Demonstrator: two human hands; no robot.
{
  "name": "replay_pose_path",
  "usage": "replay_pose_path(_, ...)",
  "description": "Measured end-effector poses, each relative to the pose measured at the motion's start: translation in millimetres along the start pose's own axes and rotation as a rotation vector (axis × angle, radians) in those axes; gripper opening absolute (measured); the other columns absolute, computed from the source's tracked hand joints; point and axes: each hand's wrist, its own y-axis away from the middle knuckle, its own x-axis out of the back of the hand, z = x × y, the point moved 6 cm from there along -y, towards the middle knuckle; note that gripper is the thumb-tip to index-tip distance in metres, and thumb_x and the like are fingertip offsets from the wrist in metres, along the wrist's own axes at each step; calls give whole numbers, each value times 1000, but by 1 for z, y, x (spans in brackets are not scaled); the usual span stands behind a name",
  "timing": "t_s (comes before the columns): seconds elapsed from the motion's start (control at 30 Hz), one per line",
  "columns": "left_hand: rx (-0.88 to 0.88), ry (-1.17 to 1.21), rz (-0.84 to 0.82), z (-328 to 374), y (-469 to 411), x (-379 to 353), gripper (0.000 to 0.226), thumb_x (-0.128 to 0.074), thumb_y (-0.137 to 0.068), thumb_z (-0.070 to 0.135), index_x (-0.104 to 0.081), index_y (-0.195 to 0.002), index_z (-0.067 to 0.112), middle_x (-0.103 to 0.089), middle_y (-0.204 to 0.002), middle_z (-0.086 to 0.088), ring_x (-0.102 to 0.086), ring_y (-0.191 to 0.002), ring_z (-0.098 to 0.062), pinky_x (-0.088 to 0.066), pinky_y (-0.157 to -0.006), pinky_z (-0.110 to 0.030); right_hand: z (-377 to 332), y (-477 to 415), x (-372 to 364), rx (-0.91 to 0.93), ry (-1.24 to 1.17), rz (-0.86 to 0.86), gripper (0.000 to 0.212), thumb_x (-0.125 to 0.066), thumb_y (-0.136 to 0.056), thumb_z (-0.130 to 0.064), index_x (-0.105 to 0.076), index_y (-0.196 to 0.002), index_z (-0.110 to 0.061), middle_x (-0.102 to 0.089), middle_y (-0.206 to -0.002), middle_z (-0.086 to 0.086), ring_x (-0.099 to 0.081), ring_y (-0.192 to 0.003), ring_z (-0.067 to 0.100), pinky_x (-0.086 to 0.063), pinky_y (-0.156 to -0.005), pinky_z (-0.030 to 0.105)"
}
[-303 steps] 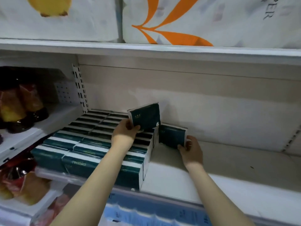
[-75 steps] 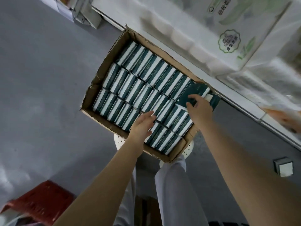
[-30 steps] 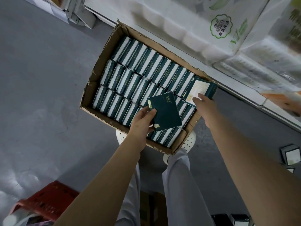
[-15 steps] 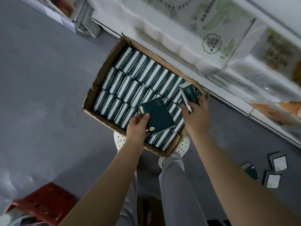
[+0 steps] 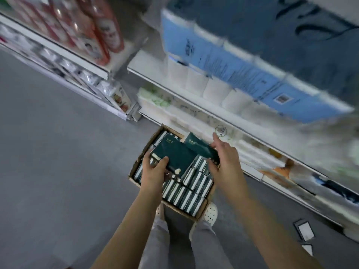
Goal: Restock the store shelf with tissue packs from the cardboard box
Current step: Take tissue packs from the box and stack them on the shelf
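Floor [image 5: 58, 171]: smooth grey, matte
Store shelf [image 5: 144, 62]: flat white boards, blurred, above and behind the box
Roll packs [image 5: 223, 65]: white cylinders in glossy blue film, on the shelf
Cardboard box [image 5: 179, 209]: brown, rectangular, raw-edged, on the floor before the shelf
Boxed tissue packs [image 5: 186, 193]: slim slabs on edge, green and white stripes, tight rows
Left grip [image 5: 155, 171]: thumb and fingers curled round the first tissue pack [image 5: 176, 155], a flat dark-green rectangle above the box
Right grip [image 5: 225, 166]: pinches the second tissue pack [image 5: 198, 145], tilted, just beside the first
Shoe [image 5: 211, 212]: white, perforated, under the box corner
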Motion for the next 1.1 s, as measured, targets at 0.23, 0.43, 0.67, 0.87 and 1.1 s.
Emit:
replay_pose_path(0.23,-65,76,-227,110,99,14,35,-63,-92,10,-45,-114,30,-65,-96,-17,-63,-85,-35,-51,-71,-38,-122,8,106,248,62,150,54,-76,-79,-6,-63,-128,-27,-46,-133,-6,-38,-121,15,-33,-102,28)
replay_pose_path(0.43,-264,101,-407,196,171,18,26,-57,-94,6,-44,-108,23,-69,-109,-19,-66,-91,-42,-52,-90,-49,-186,16,166,107,-204,105,55,-66,-90,-14,-49,-116,-60,-21,-152,-25,-9,-147,4,-16,-120,32)
replay_pose_path(0.67,-482,-10,-529,271,224,5,30,-50,-89,-4,-39,-106,18,-67,-98,-17,-67,-85,-36,-55,-76,-42,-244,22,228,184,-196,276,24,-57,-96,-28,-52,-98,-51,-38,-131,-30,-33,-129,3,-30,-111,34)
replay_pose_path(0.87,-630,-28,-603,320,256,-8,34,-53,-83,-7,-37,-98,19,-56,-98,-16,-62,-83,-29,-54,-72,-38,-256,18,275,45,-486,352,72,-74,-83,-38,-32,-141,-45,-34,-146,-17,-34,-136,9,-45,-103,34)
replay_pose_path(1.1,-607,91,-806,357,296,-37,22,-38,-93,-3,-41,-105,15,-54,-102,-20,-60,-81,-35,-58,-68,-41,-254,18,307,-34,-984,381,61,-75,-83,-19,-46,-137,-28,-71,-114,-2,-68,-105,17,-55,-89,40)
